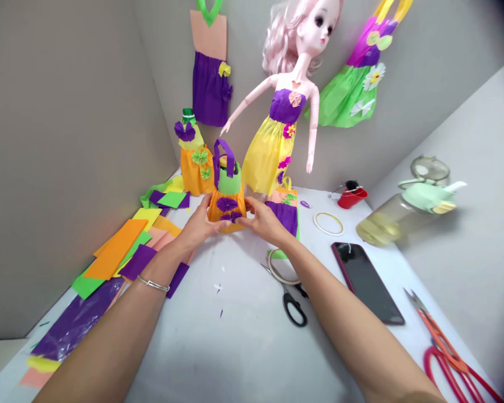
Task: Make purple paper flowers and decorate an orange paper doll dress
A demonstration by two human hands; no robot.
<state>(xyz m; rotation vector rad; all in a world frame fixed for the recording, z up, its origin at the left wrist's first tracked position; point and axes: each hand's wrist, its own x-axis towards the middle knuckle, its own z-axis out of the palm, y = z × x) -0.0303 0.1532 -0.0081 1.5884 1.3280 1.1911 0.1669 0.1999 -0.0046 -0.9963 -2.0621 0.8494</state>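
Observation:
Between my two hands stands a small bottle in a paper dress [230, 197], with a green top, a gathered orange skirt, a purple neck strap and purple flowers on its front. My left hand [202, 224] curves round the skirt's left side, thumb at the lower front. From the right, my right hand [262, 220] grips the skirt, thumb close to the lower purple flower. Fingers behind the skirt are partly hidden. Just behind to the left is another dressed bottle [195, 165] in yellow and orange. A doll [269, 157] in a purple and yellow dress stands behind to the right.
Coloured paper sheets [117, 252] lie at left. Black-handled scissors [294, 309] and a tape roll [283, 268] lie near my right forearm. Farther right are a phone [367, 282], red-handled scissors [441, 336], a clear jug [397, 218] and a red cup [351, 197]. Paper dresses [210, 89] hang behind.

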